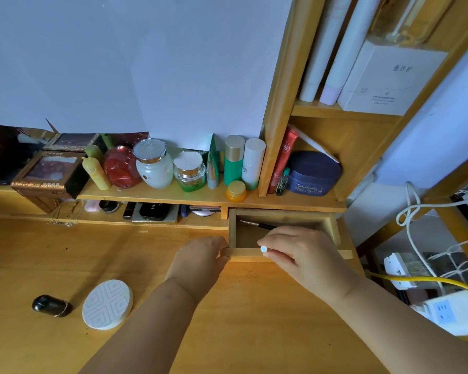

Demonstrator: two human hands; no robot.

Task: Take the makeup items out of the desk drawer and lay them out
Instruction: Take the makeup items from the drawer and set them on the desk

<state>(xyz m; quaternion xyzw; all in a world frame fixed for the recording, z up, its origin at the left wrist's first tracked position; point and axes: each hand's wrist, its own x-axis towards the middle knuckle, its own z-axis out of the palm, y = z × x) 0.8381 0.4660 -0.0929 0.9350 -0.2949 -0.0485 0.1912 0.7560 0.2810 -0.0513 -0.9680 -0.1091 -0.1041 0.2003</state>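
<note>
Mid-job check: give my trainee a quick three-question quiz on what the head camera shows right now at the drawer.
1. True or false: the drawer is pulled open.
2. Which hand pinches the small white knob? A) left hand B) right hand C) neither
3. Fill in: on the desktop, the round white patterned disc lies just to the ____ of the small black item, as seen in the picture.

Key: 1. True; a dark slender pen-like item shows inside. 2. B; the left hand grips the drawer front's left end. 3. right.
</note>
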